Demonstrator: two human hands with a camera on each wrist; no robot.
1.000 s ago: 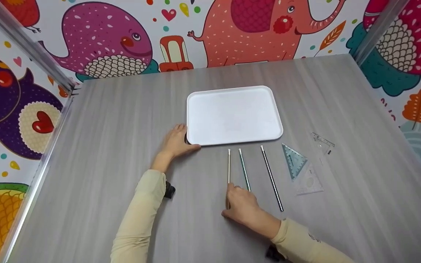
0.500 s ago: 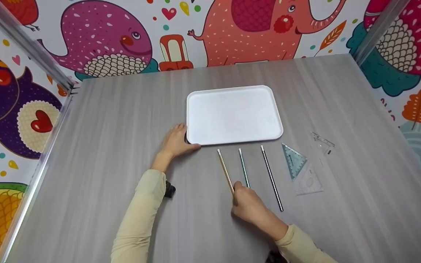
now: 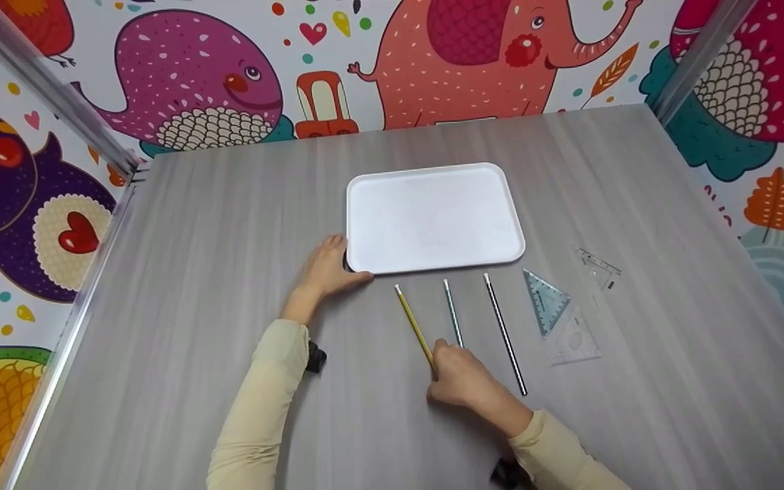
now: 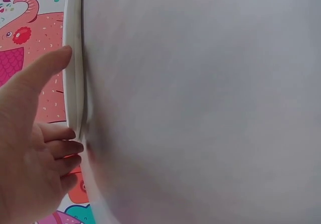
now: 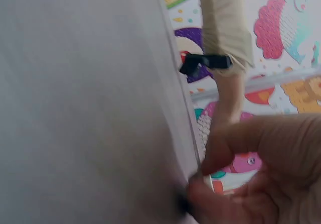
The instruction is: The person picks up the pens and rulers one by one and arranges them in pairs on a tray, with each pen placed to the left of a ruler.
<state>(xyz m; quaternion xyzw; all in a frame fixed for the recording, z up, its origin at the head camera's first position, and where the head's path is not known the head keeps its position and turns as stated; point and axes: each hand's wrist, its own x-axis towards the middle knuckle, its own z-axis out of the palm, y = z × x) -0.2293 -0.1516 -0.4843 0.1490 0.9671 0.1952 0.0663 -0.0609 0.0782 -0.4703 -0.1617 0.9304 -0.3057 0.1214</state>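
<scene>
In the head view, a yellow pencil (image 3: 412, 324) with a white tip slants left and away from my right hand (image 3: 465, 381), which pinches its near end. The right wrist view shows the thumb and fingertips of that hand meeting, blurred. My left hand (image 3: 327, 267) rests against the near left corner of a white rectangular tray (image 3: 433, 267). Its thumb lies along the front edge and its fingers along the left side, spread apart in the left wrist view. A green pencil (image 3: 453, 312) lies just beyond the right hand, its near end hidden. Right of it lies a black-and-silver pencil (image 3: 505, 333).
A bluish set square (image 3: 547, 302) and a clear set square (image 3: 577, 341) lie right of the pencils, edges overlapping. Beyond them is a small clear plastic ruler piece (image 3: 599, 265). Walls with cartoon animals border the grey table (image 3: 215, 224) at back and sides.
My right hand has shifted slightly right, and the yellow pencil has swung from pointing straight ahead to slanting left. My left hand and the tray have not moved.
</scene>
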